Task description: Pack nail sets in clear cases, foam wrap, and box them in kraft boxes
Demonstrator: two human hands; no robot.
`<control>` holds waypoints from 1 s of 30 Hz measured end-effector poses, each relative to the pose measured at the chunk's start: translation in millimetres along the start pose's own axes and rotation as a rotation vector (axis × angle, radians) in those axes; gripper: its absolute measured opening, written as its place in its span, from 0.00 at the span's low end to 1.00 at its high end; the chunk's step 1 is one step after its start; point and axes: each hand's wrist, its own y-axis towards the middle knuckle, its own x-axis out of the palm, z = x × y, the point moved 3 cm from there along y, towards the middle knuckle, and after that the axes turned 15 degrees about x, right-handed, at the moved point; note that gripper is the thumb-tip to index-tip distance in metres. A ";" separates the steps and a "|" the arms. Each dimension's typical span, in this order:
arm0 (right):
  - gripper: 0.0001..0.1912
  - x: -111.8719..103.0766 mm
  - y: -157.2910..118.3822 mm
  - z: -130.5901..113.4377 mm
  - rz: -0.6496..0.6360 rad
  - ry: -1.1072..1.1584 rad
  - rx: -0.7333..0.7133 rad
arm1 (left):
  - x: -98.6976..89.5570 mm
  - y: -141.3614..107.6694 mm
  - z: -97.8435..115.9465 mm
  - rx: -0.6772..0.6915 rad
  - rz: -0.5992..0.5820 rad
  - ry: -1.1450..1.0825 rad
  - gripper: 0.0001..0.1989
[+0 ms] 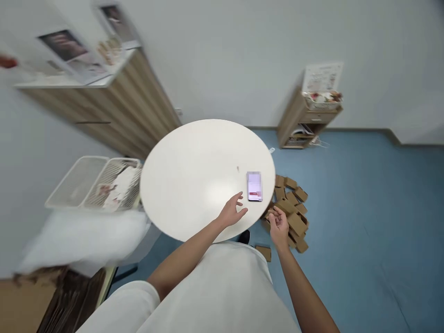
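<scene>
A phone (254, 186) with its screen lit lies on the right side of the round white table (187, 162). Just left of it, over the tabletop, my left hand (230, 211) is open, fingers spread, and holds nothing. My right hand (279, 227) is past the table's right edge, above a heap of small brown cardboard boxes (297, 224) on the floor. Its fingers are loosely bent, and I see nothing between them. A tiny reddish item (237, 169), too small to name, rests on the table behind the phone.
White plastic baskets (83, 182) stand left of the table, one holding pale pieces. Below them is a blurred white bag (83, 236). A wood-grain cabinet (138, 101) is at the back left, and a small shelf unit (294, 115) at the back right. One loose box (263, 252) lies near my foot.
</scene>
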 end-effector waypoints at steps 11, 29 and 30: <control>0.27 245.5 -54.9 -49.0 -0.586 -0.233 0.065 | -199.0 -178.1 -88.1 -0.384 0.574 0.037 0.24; 0.17 513.7 -107.3 -98.0 -1.141 -0.596 -0.027 | -364.5 -279.8 -136.1 -0.693 0.761 0.227 0.21; 0.17 525.5 -105.8 -96.9 -1.137 -0.618 -0.054 | -374.0 -277.1 -145.4 -0.714 0.790 0.206 0.21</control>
